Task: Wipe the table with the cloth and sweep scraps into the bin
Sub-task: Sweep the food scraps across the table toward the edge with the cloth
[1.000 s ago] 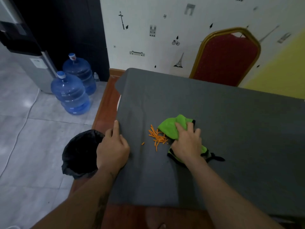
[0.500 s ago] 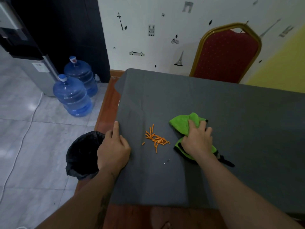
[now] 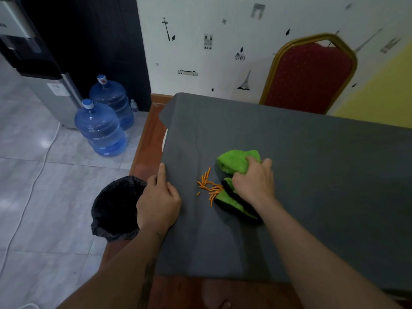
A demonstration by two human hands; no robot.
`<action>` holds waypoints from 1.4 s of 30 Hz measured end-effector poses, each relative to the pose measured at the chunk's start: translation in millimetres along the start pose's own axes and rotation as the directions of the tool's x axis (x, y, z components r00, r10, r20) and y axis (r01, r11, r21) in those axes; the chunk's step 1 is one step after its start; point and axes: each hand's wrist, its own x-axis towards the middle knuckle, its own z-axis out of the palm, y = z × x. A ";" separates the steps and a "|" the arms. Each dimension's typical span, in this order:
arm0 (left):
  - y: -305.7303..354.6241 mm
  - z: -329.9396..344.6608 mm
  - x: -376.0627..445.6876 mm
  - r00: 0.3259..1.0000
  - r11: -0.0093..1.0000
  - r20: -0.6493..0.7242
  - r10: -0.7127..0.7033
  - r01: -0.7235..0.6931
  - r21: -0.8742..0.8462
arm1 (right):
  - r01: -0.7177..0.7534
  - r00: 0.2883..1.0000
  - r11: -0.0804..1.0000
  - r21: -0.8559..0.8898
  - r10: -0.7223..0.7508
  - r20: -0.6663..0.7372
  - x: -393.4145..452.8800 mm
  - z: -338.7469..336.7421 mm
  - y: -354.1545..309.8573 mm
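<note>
A crumpled green cloth (image 3: pixel 234 162) with a black edge lies on the grey tablecloth (image 3: pixel 312 175). My right hand (image 3: pixel 254 181) presses down on the cloth and grips it. Several thin orange scraps (image 3: pixel 208 186) lie in a small heap touching the cloth's left edge. My left hand (image 3: pixel 158 199) rests flat on the left edge of the tablecloth, fingers together, holding nothing. A black-lined bin (image 3: pixel 116 206) stands on the floor just left of that hand, below the table edge.
The wooden table rim (image 3: pixel 145 148) shows left of the tablecloth. Two blue water bottles (image 3: pixel 100 128) and a water dispenser (image 3: pixel 33 63) stand on the tiled floor at the left. A red chair (image 3: pixel 310 74) stands behind the table against the wall.
My right hand drew the cloth to the right, away from the scraps, then pushed it back left until it touches the heap again. My left hand stayed at the table edge.
</note>
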 end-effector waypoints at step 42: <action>-6.9 1.3 5.9 0.992 0.997 0.098 0.074 -0.074 -0.011 | -0.109 0.989 0.948 -0.299 0.074 -0.124 -57.6 56.2 -10.2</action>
